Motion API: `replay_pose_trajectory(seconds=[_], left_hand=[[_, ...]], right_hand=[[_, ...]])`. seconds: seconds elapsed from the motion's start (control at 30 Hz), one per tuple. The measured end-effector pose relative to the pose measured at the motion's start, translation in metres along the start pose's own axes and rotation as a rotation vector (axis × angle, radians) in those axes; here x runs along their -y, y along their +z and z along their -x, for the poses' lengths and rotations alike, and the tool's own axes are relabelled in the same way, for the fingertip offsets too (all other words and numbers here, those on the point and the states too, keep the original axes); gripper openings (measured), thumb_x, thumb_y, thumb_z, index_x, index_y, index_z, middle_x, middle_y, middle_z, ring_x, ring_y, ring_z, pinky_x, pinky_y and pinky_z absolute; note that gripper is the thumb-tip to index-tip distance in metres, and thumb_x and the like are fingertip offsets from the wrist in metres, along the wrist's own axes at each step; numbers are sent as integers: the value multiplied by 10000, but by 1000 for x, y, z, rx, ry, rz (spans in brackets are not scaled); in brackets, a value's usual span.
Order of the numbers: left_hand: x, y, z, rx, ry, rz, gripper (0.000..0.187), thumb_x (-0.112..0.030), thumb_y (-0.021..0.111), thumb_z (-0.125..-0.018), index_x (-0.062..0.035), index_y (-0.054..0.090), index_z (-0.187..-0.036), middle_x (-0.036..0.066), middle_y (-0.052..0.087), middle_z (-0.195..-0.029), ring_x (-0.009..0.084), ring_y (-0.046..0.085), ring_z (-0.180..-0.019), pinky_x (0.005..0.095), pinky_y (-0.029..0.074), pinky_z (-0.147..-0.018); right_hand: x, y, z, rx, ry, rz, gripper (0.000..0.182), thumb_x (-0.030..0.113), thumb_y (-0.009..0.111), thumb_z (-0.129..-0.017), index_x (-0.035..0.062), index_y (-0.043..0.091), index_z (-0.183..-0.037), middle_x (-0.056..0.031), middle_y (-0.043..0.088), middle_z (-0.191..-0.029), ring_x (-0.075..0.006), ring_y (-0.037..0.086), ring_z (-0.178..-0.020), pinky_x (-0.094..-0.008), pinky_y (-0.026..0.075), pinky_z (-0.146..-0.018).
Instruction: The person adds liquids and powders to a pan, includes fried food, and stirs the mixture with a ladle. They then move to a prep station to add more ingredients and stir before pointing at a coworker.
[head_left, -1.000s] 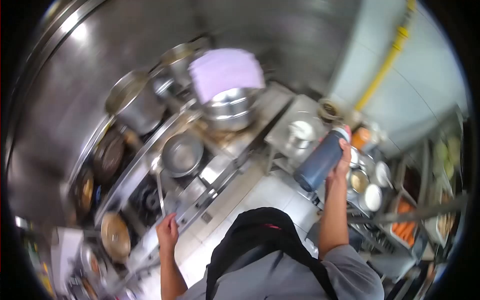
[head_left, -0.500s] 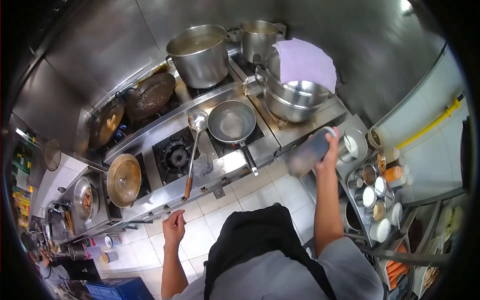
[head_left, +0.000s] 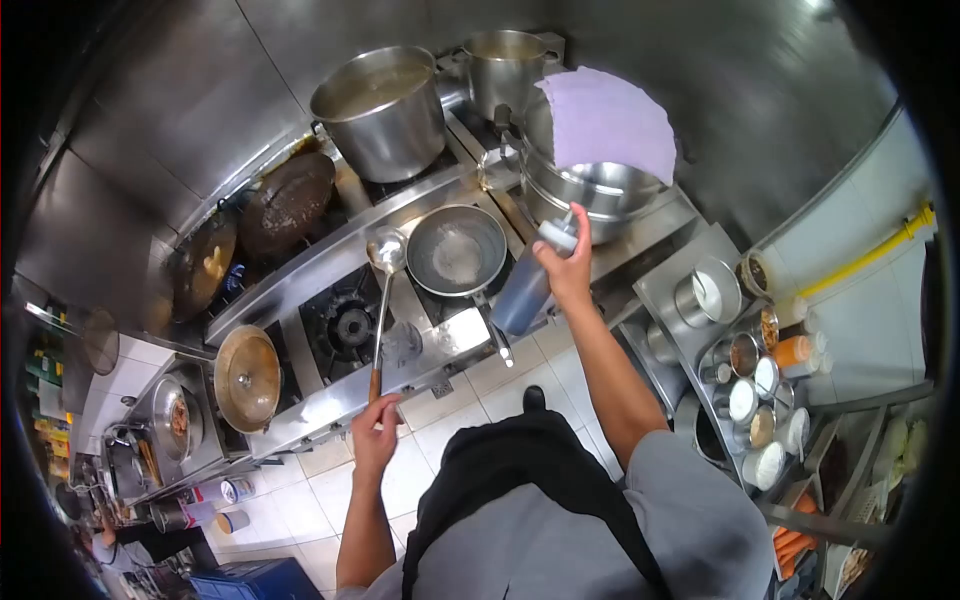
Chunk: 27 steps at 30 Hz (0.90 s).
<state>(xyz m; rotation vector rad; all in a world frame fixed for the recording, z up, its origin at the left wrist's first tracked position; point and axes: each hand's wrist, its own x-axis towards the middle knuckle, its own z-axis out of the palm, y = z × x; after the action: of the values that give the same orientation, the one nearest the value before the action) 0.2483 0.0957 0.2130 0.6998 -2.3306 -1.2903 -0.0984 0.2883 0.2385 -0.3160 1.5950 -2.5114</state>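
Note:
My right hand (head_left: 568, 262) is wrapped round the top of a squeeze bottle (head_left: 522, 292) with a white cap and dark contents. It tilts above the stove's front edge, right of a frying pan (head_left: 457, 252) with a pale patch on its base. The pan sits on a burner, its handle toward me. A ladle (head_left: 386, 250) lies beside it, bowl up, across the stove. My left hand (head_left: 374, 435) is at the end of its wooden handle, fingers curled loosely there; the exact grip is partly hidden.
Behind stand a large stockpot (head_left: 380, 110), a smaller pot (head_left: 502, 80) and a steel steamer under a lilac cloth (head_left: 610, 120). Woks (head_left: 290, 200) rest at the left. Seasoning containers (head_left: 745, 395) line the right counter. Another person (head_left: 120, 550) is at the far lower left.
My right hand has brought the squeeze bottle leftward from the right counter toward the pan. My left hand has moved up to the ladle's handle end. The view has shifted slightly.

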Motion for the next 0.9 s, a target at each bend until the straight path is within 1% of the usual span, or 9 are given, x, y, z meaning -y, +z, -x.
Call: replay_pose_trajectory(seconds=[0.07, 0.17, 0.23, 0.37, 0.5, 0.57, 0.63, 0.8, 0.9], left_hand=[[-10, 24, -32, 36, 59, 45, 188, -53, 623, -911, -14, 669, -1090, 78, 684, -837, 139, 648, -755, 285, 503, -681], [-53, 61, -77, 129, 174, 178, 640, -99, 753, -801, -25, 473, -1373, 142, 601, -1216, 226, 589, -1127, 356, 469, -942], [-62, 85, -104, 147, 208, 205, 796, -131, 789, -752, -29, 382, -1428, 156, 533, -1298, 255, 531, -1209, 379, 419, -1013], [-48, 95, -141, 249, 104, 248, 1029, -203, 842, -662, -42, 265, -1498, 173, 392, -1442, 296, 416, -1348, 417, 333, -1117], [-22, 89, -178, 309, -152, -34, 987, -215, 820, -687, -36, 283, -1496, 197, 519, -1361, 283, 520, -1259, 373, 391, -1071], [-2, 83, -204, 288, -66, -257, 965, -270, 806, -687, -31, 313, -1481, 220, 570, -1324, 336, 596, -1179, 390, 456, -1012], [0, 77, -232, 473, -147, -832, 852, -303, 767, -694, -39, 391, -1412, 232, 617, -1249, 382, 634, -1115, 436, 506, -941], [19, 82, -282, 562, -73, -1224, 595, -268, 719, -702, -47, 532, -1222, 195, 681, -1098, 341, 675, -1038, 430, 541, -852], [14, 90, -305, 571, -40, -1330, 491, -263, 709, -721, -56, 594, -1151, 160, 688, -1095, 304, 687, -1021, 398, 543, -838]], right_hand=[[-3, 15, 1, 141, -290, 401, 828, 88, 768, -708, 97, 380, -1440, -128, 499, -1263, -230, 516, -1153, -383, 421, -1017], [-9, 49, 32, 439, -359, 422, 813, 119, 785, -675, 65, 415, -1397, -134, 524, -1248, -254, 547, -1128, -378, 419, -1018], [-4, 72, 46, 528, -454, 403, 721, 136, 774, -679, 67, 494, -1340, -167, 553, -1193, -325, 578, -1088, -398, 456, -959], [-29, 79, 50, 609, -165, 351, 822, 211, 763, -786, 64, 339, -1474, -218, 411, -1419, -366, 408, -1331, -427, 335, -1108], [-65, 32, 35, 581, -93, 686, 817, 241, 715, -826, 83, 293, -1508, -281, 387, -1404, -407, 411, -1308, -441, 340, -1105], [-87, -18, 25, 568, -7, 763, 782, 270, 705, -844, 66, 322, -1495, -293, 379, -1413, -420, 407, -1313, -443, 332, -1114], [-105, -74, 25, 533, 230, 820, 719, 297, 702, -855, 34, 398, -1452, -262, 461, -1400, -372, 435, -1330, -409, 338, -1118], [-133, -190, 64, 274, 698, 774, 555, 293, 679, -875, 43, 519, -1343, -203, 629, -1211, -286, 613, -1120, -362, 481, -943], [-182, -274, 114, 108, 936, 820, 501, 318, 682, -868, 125, 548, -1310, -105, 638, -1023, -204, 611, -841, -382, 529, -685]])
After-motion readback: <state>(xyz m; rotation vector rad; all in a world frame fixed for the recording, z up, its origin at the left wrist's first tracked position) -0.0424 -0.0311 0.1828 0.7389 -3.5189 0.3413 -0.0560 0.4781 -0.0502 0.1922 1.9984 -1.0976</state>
